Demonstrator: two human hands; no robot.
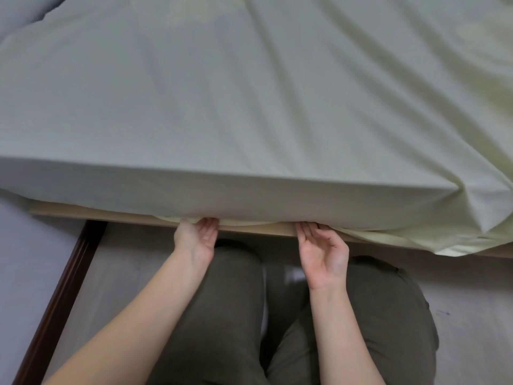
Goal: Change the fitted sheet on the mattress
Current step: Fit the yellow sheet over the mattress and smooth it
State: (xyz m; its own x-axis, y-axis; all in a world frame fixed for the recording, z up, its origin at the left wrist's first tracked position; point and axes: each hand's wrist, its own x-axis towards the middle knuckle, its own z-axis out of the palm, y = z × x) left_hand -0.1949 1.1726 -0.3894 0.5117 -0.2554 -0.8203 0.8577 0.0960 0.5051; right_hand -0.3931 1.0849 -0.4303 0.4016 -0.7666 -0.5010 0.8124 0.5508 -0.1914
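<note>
A pale green fitted sheet covers the top and near side of the mattress, with creases fanning toward the right corner. Its loose hem hangs out below the mattress at the right. Both my hands are palm-up at the lower edge of the mattress. My left hand has its fingertips pushed under the sheet's edge, between mattress and bed base. My right hand also reaches under the edge with straight fingers, thumb apart. The fingertips of both hands are hidden under the fabric.
A light wooden bed base shows under the mattress. A dark wooden strip runs along the floor at the left. My knees in dark trousers are on the pale floor before the bed. Grey bedding lies top left.
</note>
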